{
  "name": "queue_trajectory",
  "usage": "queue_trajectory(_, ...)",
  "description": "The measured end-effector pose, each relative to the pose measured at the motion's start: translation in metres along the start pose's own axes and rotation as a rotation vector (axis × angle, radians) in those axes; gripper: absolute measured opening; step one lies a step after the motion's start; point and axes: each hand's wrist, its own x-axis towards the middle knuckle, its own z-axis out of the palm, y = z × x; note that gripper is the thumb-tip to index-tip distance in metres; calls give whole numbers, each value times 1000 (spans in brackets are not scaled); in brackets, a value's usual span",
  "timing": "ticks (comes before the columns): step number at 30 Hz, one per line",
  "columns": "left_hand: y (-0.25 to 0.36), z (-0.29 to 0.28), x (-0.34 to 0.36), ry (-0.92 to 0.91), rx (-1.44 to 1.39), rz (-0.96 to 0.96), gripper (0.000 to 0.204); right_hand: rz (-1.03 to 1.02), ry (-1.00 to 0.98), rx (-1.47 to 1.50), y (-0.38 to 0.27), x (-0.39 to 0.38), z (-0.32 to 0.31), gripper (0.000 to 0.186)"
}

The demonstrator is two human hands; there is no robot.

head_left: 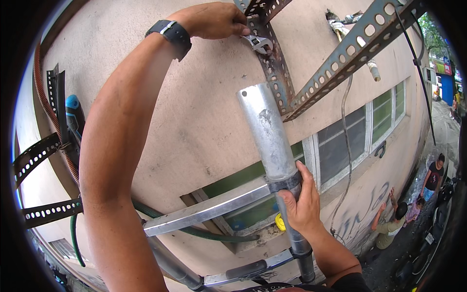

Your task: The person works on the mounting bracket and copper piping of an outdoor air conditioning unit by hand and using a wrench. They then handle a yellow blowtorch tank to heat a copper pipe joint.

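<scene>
High on the wall, my left hand is closed around the handle of an adjustable wrench. The wrench's jaws lie against a rusty perforated angle-iron bracket; what they grip is too small to tell. Lower down, my right hand wraps around the dark upright of a metal ladder, just under a black collar. Above that collar rises a wide silver metal tube, tilted to the left, with a small hole near its top. A silver rung runs left from the upright.
A slanting perforated steel bar juts out at upper right. Cables and a pipe end hang by the wall. Louvred windows lie below. A blue-black tool sits among brackets at left. Several people stand far below beside motorcycles.
</scene>
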Motion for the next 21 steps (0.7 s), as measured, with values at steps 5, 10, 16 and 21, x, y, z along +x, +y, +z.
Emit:
queue_trajectory(5,-2,15,-9,83,-1,8,34,20,-14,13,-1,-3,-1,79)
queue_trajectory(10,28,4,-35,106,36,-84,36,-14,-1,-2,-1,1,-1,79)
queue_trajectory(16,81,49,-85,8,-296,-298,34,16,7,-1,-2,-2,0,78)
queue_trajectory(21,81,48,-93,101,-358,-316,35,-3,-9,-18,0,-1,0,79)
